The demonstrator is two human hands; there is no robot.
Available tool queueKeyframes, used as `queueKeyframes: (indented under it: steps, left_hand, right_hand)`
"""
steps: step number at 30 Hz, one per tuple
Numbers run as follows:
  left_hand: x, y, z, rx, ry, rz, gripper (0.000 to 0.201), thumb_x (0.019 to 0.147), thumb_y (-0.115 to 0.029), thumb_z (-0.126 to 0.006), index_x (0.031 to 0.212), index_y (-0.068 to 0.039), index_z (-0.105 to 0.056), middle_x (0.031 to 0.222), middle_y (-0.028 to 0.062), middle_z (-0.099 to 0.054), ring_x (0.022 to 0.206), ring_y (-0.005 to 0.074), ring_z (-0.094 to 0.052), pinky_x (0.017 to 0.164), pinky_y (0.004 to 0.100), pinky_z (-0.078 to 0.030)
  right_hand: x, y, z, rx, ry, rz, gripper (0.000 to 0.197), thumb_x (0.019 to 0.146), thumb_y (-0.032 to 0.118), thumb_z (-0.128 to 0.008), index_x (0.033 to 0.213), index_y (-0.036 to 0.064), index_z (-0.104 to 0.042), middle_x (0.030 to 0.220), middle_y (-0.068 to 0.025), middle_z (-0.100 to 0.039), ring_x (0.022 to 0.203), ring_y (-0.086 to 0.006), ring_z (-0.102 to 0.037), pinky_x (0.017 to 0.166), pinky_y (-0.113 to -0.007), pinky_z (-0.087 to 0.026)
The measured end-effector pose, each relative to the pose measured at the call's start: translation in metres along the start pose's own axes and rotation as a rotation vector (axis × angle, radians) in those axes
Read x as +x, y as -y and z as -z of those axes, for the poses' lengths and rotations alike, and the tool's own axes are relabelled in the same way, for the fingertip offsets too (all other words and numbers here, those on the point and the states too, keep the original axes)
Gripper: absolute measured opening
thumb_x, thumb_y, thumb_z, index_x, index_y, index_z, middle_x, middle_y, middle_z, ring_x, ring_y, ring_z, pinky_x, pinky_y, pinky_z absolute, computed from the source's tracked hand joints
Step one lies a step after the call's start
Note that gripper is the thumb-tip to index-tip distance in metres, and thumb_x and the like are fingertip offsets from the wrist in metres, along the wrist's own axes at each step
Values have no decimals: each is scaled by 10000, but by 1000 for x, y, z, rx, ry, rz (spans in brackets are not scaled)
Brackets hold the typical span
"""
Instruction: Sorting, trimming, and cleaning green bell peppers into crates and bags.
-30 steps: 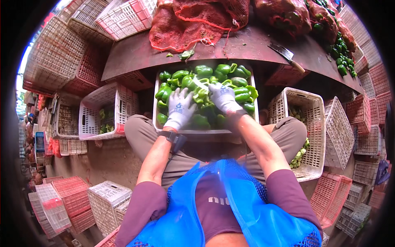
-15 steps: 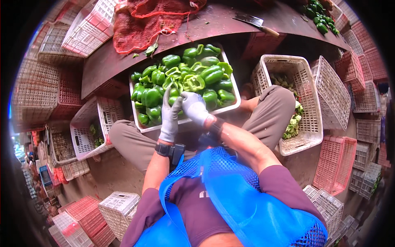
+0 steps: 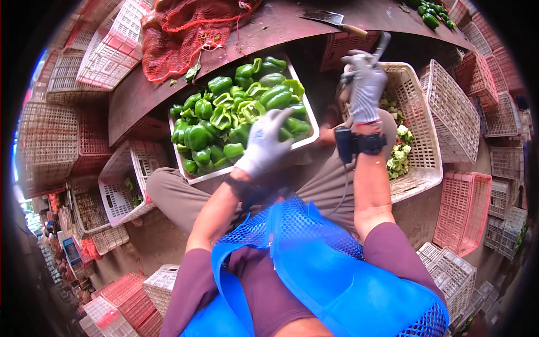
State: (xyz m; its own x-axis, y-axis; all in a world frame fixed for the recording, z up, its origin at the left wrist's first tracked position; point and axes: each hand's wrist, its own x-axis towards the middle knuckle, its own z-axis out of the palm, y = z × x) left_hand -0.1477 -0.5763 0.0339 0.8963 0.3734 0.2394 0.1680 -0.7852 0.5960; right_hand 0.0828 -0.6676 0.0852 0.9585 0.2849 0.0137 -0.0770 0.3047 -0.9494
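Observation:
My left hand, in a pale work glove, reaches over the front right part of a white crate heaped with green bell peppers. Its fingers are apart and lie against the peppers, partly hiding them. Several peppers near the middle are cut open, such as a pale-edged bell pepper. My right hand, also gloved, is raised between the pepper crate and a white crate at the right. One finger points up and the others are loosely bent, with nothing seen in them.
Pale green trimmings lie in the right crate. Beyond the peppers stands a dark red table, bearing a red mesh sack and a wooden-handled cleaver. More green peppers lie at its far right. Stacked crates surround me.
My right hand has moved from the peppers to the right and away from me, up beside the right crate. My left hand has shifted right over the peppers. The whole view has tilted slightly.

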Motion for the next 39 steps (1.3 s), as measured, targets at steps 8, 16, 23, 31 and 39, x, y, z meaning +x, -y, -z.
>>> queueKeyframes:
  steps: [8, 16, 23, 31, 39]
  left_hand:
    - [19, 17, -75, 414, 271, -225, 574, 802, -354, -656, 1304, -101, -540, 1306, 177, -509, 1230, 376, -446, 1025, 514, -345]
    - [46, 5, -85, 468, 160, -110, 609, 857, -422, -599, 1376, -124, -488, 1429, 197, -414, 1330, 412, -354, 1096, 551, -264]
    - [53, 18, -88, 500, 351, -169, 590, 850, -434, -600, 1364, -161, -501, 1408, 210, -446, 1290, 452, -403, 1079, 577, -293]
    - [42, 29, -107, 452, 291, -234, 578, 835, -427, -608, 1342, -162, -521, 1416, 212, -433, 1300, 464, -387, 1070, 600, -305]
    - [54, -2, -81, 442, 372, -206, 592, 867, -453, -600, 1347, -121, -509, 1419, 213, -420, 1310, 424, -383, 1052, 548, -330]
  right_hand:
    - [20, 0, 38, 12, -201, 43, 142, 879, 56, -588, 984, -1, -664, 783, -113, -696, 517, -110, -597, 435, -228, -452]
    - [29, -19, 36, 81, -105, -6, 112, 898, 83, -602, 964, 10, -656, 754, -106, -681, 476, -95, -561, 434, -217, -462]
    - [14, -4, 27, 135, -45, -131, 171, 911, 141, -614, 1023, 17, -652, 825, -89, -681, 521, -81, -561, 454, -201, -426]
    - [15, -11, 28, 169, 29, -156, 190, 933, 114, -587, 1098, 24, -614, 770, -12, -595, 531, -28, -486, 450, -151, -402]
    - [84, -33, 108, 701, -436, -196, 219, 907, 226, -592, 1061, 88, -663, 839, 4, -671, 523, -50, -519, 428, -219, -399]
